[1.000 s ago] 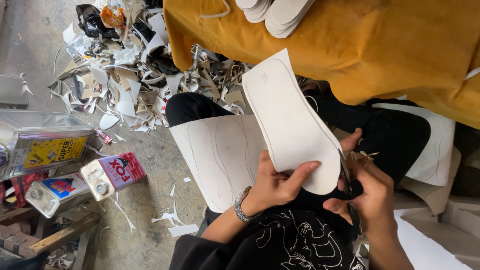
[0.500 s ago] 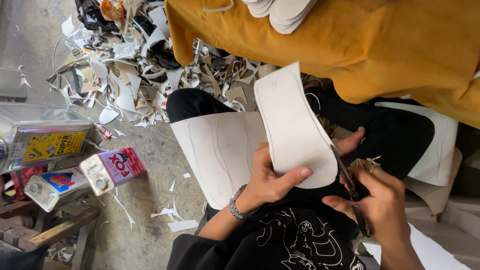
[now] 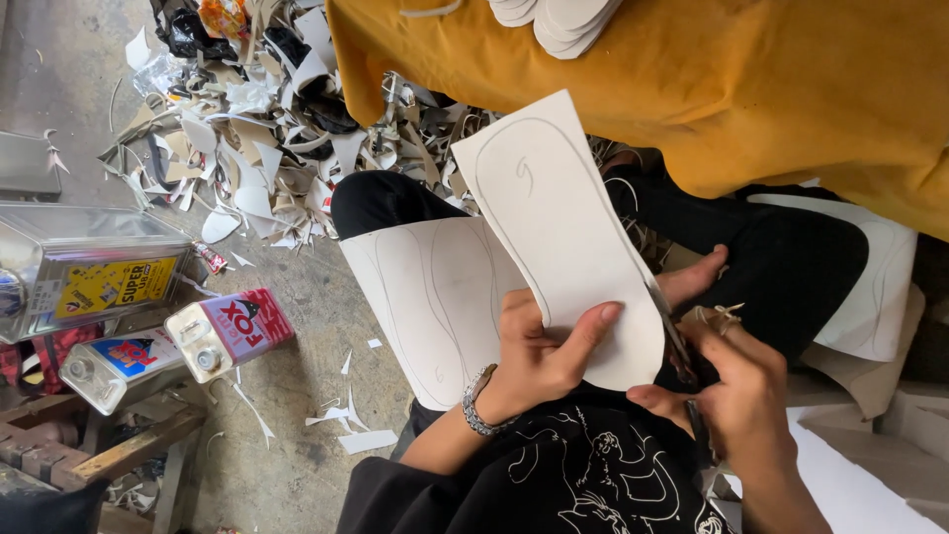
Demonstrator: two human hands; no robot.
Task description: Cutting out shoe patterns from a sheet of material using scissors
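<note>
My left hand (image 3: 539, 361) pinches the lower edge of a white sheet piece (image 3: 559, 227) with a sole outline drawn on it, thumb on its face. My right hand (image 3: 741, 396) grips scissors (image 3: 675, 341) whose blades meet the sheet's right edge. A wider white sheet (image 3: 430, 297) with traced sole outlines rests across my lap on black trousers. A metal bracelet circles my left wrist.
A yellow cloth (image 3: 712, 89) covers a surface ahead, with white cut soles (image 3: 563, 20) stacked on it. White offcuts (image 3: 267, 148) pile on the concrete floor. Metal cans (image 3: 94, 267) and a red-and-white tin (image 3: 232, 331) stand at left near a wooden frame (image 3: 129, 445).
The held sheet has turned and shifted right and upward. The scissors have advanced along its right edge. The view has tilted slightly.
</note>
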